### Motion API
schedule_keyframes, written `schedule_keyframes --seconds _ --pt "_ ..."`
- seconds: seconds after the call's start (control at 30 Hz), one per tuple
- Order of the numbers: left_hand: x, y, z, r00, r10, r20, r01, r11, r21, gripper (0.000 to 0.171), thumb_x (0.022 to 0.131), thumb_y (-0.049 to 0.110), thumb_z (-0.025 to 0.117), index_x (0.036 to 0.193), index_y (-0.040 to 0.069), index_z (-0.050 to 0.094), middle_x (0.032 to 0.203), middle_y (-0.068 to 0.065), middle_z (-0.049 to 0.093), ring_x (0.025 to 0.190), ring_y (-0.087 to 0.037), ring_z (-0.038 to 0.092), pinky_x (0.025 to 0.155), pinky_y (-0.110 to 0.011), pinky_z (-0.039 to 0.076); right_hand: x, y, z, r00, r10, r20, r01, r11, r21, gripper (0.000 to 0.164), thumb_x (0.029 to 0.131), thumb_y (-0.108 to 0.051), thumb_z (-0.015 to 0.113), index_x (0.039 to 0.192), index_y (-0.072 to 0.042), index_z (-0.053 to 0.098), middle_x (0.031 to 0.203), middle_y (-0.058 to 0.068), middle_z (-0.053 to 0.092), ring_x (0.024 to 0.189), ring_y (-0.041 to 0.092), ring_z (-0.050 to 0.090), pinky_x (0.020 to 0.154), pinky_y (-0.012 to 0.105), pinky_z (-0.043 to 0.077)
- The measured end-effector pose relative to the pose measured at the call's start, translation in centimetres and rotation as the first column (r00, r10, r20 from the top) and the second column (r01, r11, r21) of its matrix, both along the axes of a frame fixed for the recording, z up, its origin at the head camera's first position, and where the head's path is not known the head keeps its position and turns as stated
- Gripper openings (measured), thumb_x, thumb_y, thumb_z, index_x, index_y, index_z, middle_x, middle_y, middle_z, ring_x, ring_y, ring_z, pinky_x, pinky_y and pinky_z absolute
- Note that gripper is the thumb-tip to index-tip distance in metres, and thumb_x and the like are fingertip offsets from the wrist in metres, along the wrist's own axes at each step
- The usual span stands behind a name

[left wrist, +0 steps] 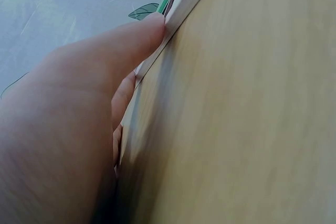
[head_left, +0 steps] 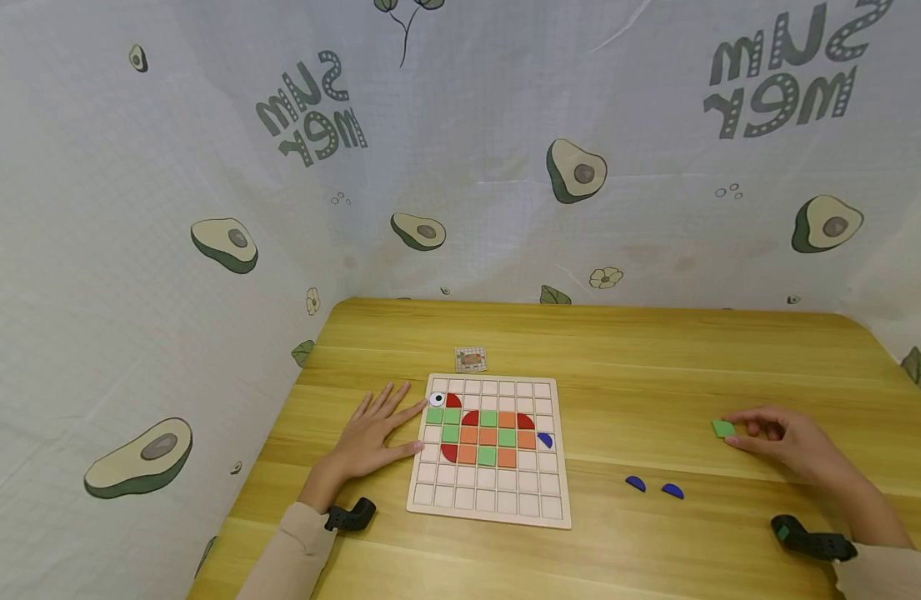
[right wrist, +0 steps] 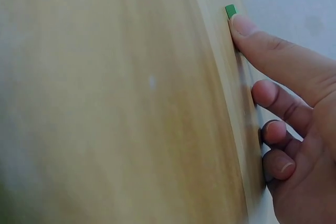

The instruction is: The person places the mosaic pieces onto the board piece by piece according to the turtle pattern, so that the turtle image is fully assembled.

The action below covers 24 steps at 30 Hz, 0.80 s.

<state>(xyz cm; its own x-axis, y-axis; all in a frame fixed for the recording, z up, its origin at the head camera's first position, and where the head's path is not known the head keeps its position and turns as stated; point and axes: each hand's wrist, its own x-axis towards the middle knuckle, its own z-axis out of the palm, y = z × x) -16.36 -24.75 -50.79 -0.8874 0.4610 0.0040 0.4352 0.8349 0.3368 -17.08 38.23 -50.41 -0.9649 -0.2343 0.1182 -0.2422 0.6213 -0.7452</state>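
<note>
A wooden grid board (head_left: 490,503) lies on the table, with green, orange and red tiles set in its middle cells. Near its top left corner is a round white eye tile (head_left: 437,400), and a blue half-round tile (head_left: 546,440) sits at the right. My left hand (head_left: 372,435) rests spread beside the board, thumb and index fingertip touching its left edge; the left wrist view shows the thumb there too. Far to the right, my right hand (head_left: 778,437) pinches a green square tile (head_left: 723,428) between thumb and fingers. In the right wrist view a green edge (right wrist: 231,11) shows past the thumb.
Two blue half-round pieces (head_left: 654,487) lie on the table between the board and the right hand. A small picture card (head_left: 471,359) lies behind the board. A printed curtain (head_left: 490,167) hangs around the wooden table (head_left: 618,358). Black devices (head_left: 811,540) are strapped to both wrists.
</note>
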Motion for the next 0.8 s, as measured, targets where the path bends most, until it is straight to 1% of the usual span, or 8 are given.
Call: schedule_keyframes --seconds 0.3,0.4,0.63,0.73,0.8 --pt "0.1 0.1 0.2 1.000 0.001 -0.003 -0.001 1.000 -0.006 0.071 0.096 0.061 0.051 0.158 0.036 0.027 0.167 -0.004 0.009 0.152 -0.031 0.003 0.119 -0.055 -0.001 0.1 -0.1 -0.1 0.999 -0.041 0.006 0.041 0.998 0.038 0.023 0.088 -0.005 0.076 0.105 0.009 0.070 0.073 -0.001 0.052 0.061 0.013 0.038 0.049 0.028 0.029" --pt "0.1 0.1 0.1 1.000 -0.003 -0.004 0.003 1.000 0.002 0.071 0.096 0.061 0.051 0.158 0.035 0.028 0.167 -0.004 0.010 0.152 -0.032 0.003 0.119 -0.056 -0.001 0.2 -0.3 0.0 0.999 -0.047 0.012 0.047 0.998 0.053 0.024 0.090 -0.006 0.075 0.106 0.010 0.069 0.072 -0.001 0.053 0.061 0.012 0.039 0.049 0.027 0.029" --pt "0.1 0.0 -0.1 1.000 0.002 -0.001 -0.002 1.000 0.001 0.070 0.096 0.061 0.051 0.158 0.036 0.028 0.167 -0.003 0.009 0.152 -0.030 0.003 0.119 -0.055 -0.001 0.4 -0.7 0.6 0.993 -0.089 0.081 0.085 0.995 0.055 0.033 0.095 -0.016 0.071 0.115 0.009 0.067 0.078 -0.001 0.059 0.064 0.010 0.047 0.052 0.025 0.037" --pt "0.1 0.0 -0.1 1.000 0.001 -0.006 -0.001 1.000 0.008 0.070 0.096 0.061 0.051 0.158 0.035 0.029 0.167 -0.004 0.010 0.152 -0.030 0.003 0.119 -0.056 -0.001 0.4 -1.0 1.0 0.992 -0.102 0.075 0.099 0.994 0.044 0.035 0.095 -0.019 0.071 0.117 0.008 0.066 0.080 0.001 0.059 0.066 0.010 0.048 0.052 0.025 0.039" --pt "0.1 0.1 0.0 1.000 0.000 -0.009 0.000 1.000 0.011 0.070 0.096 0.061 0.052 0.158 0.035 0.029 0.167 -0.004 0.011 0.152 -0.031 0.003 0.119 -0.056 -0.001 0.4 -1.3 1.4 0.993 -0.107 0.040 0.105 0.993 0.049 0.034 0.094 -0.018 0.072 0.116 0.008 0.067 0.080 0.000 0.059 0.066 0.010 0.048 0.052 0.025 0.040"
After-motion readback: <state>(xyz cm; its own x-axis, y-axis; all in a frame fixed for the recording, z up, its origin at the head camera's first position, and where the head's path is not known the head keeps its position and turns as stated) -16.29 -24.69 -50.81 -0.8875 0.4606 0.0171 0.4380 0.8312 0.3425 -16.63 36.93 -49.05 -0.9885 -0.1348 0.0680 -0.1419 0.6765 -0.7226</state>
